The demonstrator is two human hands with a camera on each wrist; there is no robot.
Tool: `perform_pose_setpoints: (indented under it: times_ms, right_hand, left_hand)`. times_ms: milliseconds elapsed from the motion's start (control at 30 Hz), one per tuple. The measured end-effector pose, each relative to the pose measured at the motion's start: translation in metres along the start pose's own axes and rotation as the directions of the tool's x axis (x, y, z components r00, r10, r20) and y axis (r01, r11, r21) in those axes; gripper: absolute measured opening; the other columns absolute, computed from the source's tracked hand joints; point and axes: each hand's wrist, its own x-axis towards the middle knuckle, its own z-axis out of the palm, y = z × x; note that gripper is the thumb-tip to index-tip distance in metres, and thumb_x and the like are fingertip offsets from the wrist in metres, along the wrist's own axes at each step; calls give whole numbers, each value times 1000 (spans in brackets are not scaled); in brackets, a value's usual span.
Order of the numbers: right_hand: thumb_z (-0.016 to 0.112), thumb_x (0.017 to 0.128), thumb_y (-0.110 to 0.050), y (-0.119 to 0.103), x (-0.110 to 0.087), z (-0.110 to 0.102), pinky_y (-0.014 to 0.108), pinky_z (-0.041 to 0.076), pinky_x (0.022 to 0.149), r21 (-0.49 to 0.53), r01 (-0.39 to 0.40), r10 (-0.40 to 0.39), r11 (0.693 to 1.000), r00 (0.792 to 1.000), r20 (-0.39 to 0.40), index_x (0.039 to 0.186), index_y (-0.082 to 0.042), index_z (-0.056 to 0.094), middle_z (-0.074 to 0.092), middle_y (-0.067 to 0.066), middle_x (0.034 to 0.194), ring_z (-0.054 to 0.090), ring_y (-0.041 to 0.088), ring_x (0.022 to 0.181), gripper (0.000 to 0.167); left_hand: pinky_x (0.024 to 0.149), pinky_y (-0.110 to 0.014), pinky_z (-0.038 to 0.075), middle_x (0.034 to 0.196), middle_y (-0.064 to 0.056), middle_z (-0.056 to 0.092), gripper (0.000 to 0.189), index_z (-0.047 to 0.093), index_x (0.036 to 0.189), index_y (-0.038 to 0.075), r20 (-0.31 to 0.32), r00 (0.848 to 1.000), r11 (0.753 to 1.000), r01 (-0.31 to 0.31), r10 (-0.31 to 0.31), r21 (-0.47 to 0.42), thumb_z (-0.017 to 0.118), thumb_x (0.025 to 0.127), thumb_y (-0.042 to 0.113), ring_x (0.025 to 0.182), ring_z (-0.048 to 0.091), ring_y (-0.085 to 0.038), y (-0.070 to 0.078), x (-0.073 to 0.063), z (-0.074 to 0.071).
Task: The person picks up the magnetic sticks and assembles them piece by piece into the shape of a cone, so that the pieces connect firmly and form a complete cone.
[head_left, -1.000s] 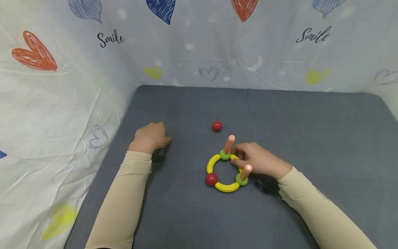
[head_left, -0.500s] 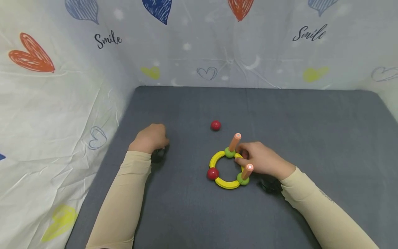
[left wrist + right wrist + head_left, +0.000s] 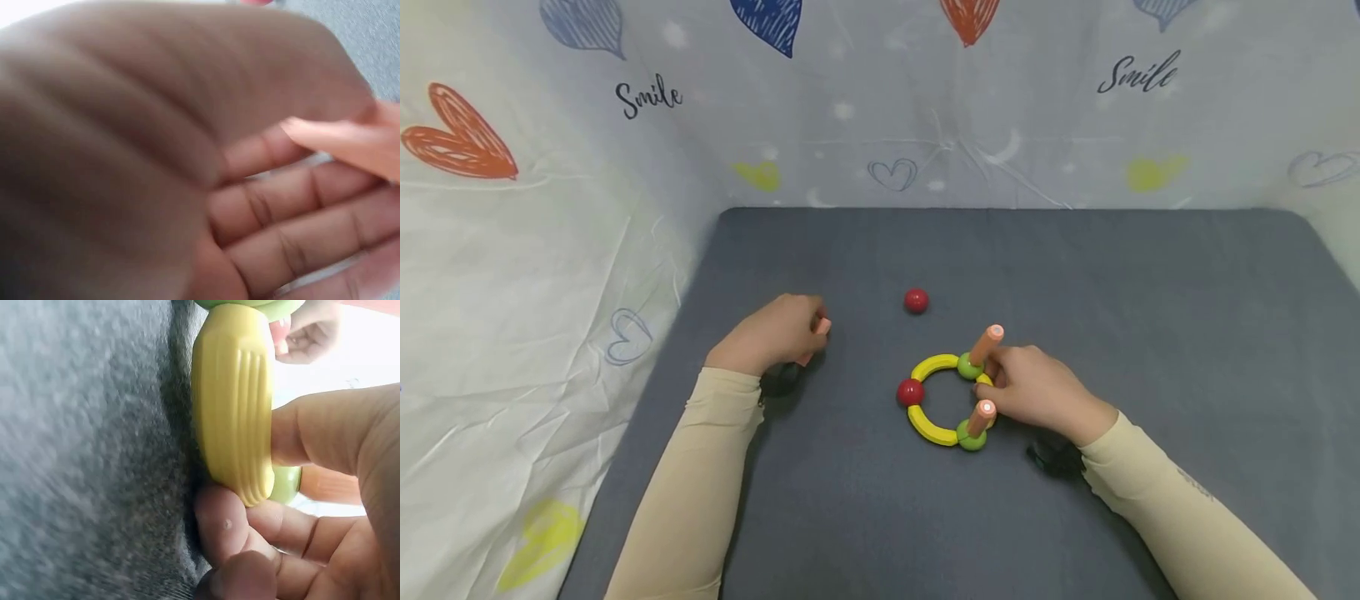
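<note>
My left hand [image 3: 772, 335] pinches a light orange peg [image 3: 823, 326] over the left part of the table; in the left wrist view the peg [image 3: 350, 142] lies between thumb and fingers. At mid-table lies a ring of yellow curved pieces [image 3: 934, 426] joined by balls. Its red ball [image 3: 911, 392] faces left. Two green balls [image 3: 972, 435] each carry an orange peg [image 3: 987, 343] standing at a tilt. On the ring's right side, my right hand [image 3: 1041, 390] grips a yellow curved piece [image 3: 234, 403] between thumb and fingers.
A loose red ball [image 3: 916, 301] rests behind the ring. Grey cloth covers the table [image 3: 1112, 283]. A white printed sheet [image 3: 1037, 100] hangs along the back and left edges. Dark wrist cameras sit under both wrists.
The ring has turned clockwise with my right hand on it, its red ball swinging toward the back. My left hand has moved slightly right, and an orange peg now shows in its fingers.
</note>
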Motion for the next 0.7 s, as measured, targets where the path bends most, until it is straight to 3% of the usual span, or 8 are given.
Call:
perform_pose_setpoints:
  times_ms: [100, 267, 467, 600, 700]
  right_hand:
    - [61, 85, -19, -1, -3, 0, 33, 40, 54, -18, -17, 17, 1000, 1000, -5, 78, -20, 59, 58, -10, 66, 52, 13, 58, 7]
    - [63, 86, -22, -2, -8, 0, 32, 37, 52, -22, -41, 42, 999, 999, 11, 69, -20, 60, 55, -9, 62, 49, 13, 55, 17]
    - [66, 87, -25, -4, -11, 1, 31, 32, 51, -20, -54, 55, 998, 998, 29, 65, -20, 56, 49, -8, 57, 44, 12, 52, 25]
    - [67, 87, -26, -5, -12, -1, 31, 33, 50, -26, -65, 66, 998, 997, 42, 64, -20, 56, 49, -8, 57, 44, 13, 51, 27]
    - [67, 88, -26, -6, -13, -2, 31, 32, 50, -28, -61, 62, 998, 997, 42, 64, -19, 55, 48, -8, 57, 44, 13, 51, 28]
  left_hand:
    - [75, -40, 49, 61, -6, 64, 16, 62, 113, 14, -6, 998, 998, -57, 56, -21, 53, 108, 26, 59, 60, -21, 5, -1, 1]
    - [65, -40, 48, 61, -5, 63, 12, 62, 109, 17, -37, 993, 991, -116, 114, -70, 57, 106, 28, 59, 59, -22, 16, -2, 4]
    - [64, -39, 52, 70, -3, 66, 5, 63, 105, 19, -43, 980, 972, -197, 193, -128, 62, 103, 24, 64, 61, -22, 34, -6, 9]
    - [68, -38, 55, 77, 3, 68, 5, 62, 102, 22, -51, 958, 941, -286, 281, -183, 66, 100, 20, 76, 64, -19, 49, -12, 10]
    - [77, -36, 57, 81, 8, 71, 8, 62, 103, 22, -65, 930, 903, -366, 361, -224, 69, 100, 18, 88, 66, -12, 58, -14, 13]
